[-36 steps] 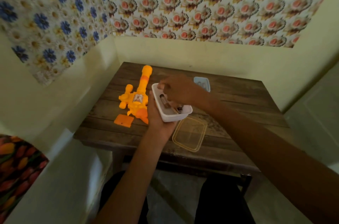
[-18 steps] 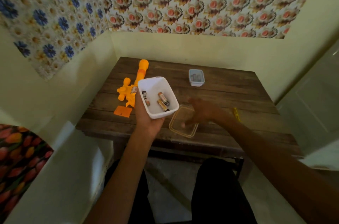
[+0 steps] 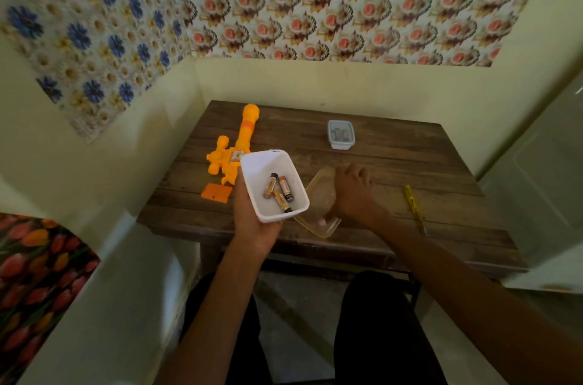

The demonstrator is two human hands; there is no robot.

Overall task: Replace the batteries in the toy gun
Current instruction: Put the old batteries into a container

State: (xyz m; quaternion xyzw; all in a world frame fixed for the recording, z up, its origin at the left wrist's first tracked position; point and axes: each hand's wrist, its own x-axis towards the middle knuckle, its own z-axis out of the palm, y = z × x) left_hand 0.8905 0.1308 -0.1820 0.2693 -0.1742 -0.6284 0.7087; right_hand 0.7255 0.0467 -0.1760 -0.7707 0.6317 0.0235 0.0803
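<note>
Left hand (image 3: pixel 252 227) cups a white rectangular plastic tub (image 3: pixel 262 170) that holds three loose cylindrical batteries (image 3: pixel 280 192). Right of the tub, the right hand (image 3: pixel 355 192) curls its fingers round a clear lid (image 3: pixel 318 195), tilted off the wooden plank table (image 3: pixel 394 157). Left of the tub the orange plastic toy gun (image 3: pixel 243 138) lies flat, its long barrel pointing away toward the wall.

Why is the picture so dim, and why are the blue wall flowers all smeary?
Head view: light is low and yellowish, so the table looks dark; the wide lens bends straight edges; the blue-flower wallpaper smears toward the left edge, while the batteries look fairly sharp.
</note>
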